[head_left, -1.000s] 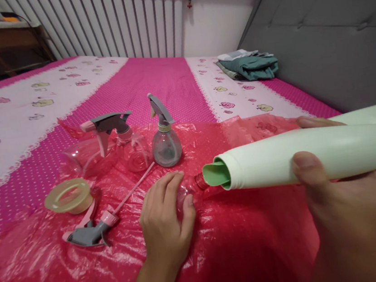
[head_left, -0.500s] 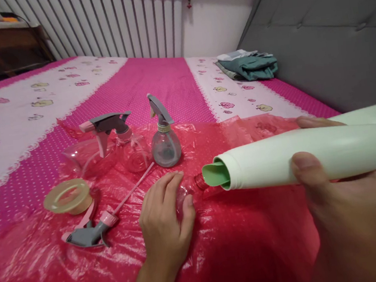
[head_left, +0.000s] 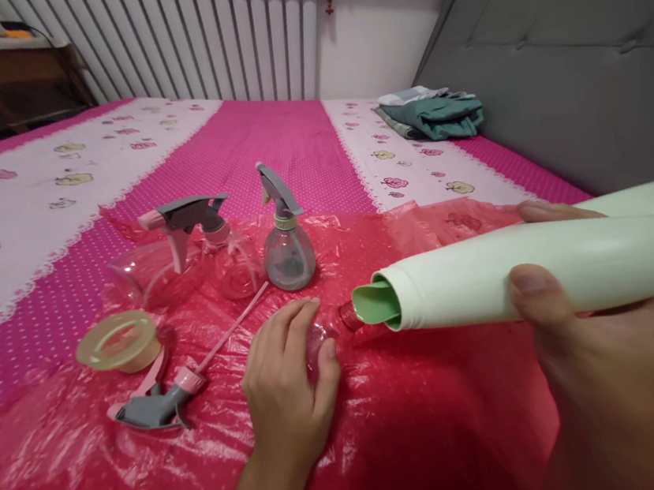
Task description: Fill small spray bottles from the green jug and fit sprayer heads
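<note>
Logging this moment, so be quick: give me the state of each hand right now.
Left hand: curled around the clear bottle, holding it.
Right hand: closed on the pale green container, holding it.

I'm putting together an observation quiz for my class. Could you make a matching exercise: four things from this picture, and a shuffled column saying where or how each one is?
Things
1. bare-necked clear bottle
2. pale green bottle
3. loose spray head
4. folded clothes

Where or how
A. beside the grey headboard
B. gripped by the right hand
C. lying unattached on the red plastic sheet
D. partly covered by the left hand

Pairs: 1-D, 2-B, 3-C, 4-A
</note>
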